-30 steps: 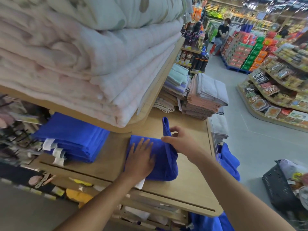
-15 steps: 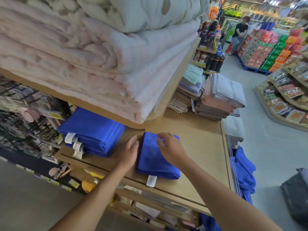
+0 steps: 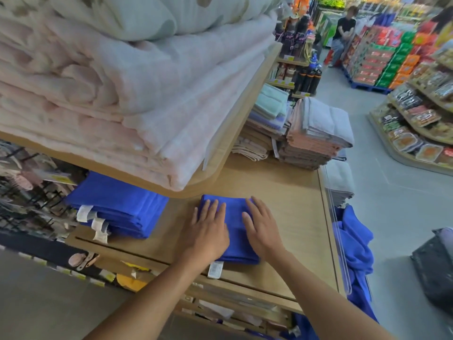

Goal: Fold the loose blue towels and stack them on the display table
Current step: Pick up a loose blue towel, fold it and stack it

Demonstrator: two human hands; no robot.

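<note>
A folded blue towel [image 3: 235, 217] lies flat on the wooden display table [image 3: 289, 217], its white tag hanging over the near edge. My left hand [image 3: 206, 231] presses flat on the towel's left half with straight fingers. My right hand [image 3: 262, 227] lies flat on its right half, fingers spread. A stack of folded blue towels [image 3: 120, 204] with white tags sits to the left under the upper shelf. Loose blue towels [image 3: 355, 246] hang off the table's right side.
A wooden upper shelf [image 3: 235, 133] loaded with thick pink and pale quilts overhangs the table's back left. Stacks of grey, pink and beige towels [image 3: 313, 138] stand at the far end. A dark basket [image 3: 436, 266] sits on the floor at right. A person stands far down the aisle.
The towel's raised flap was folded down, and both hands shifted from its edges to lie flat on top. The view has moved closer.
</note>
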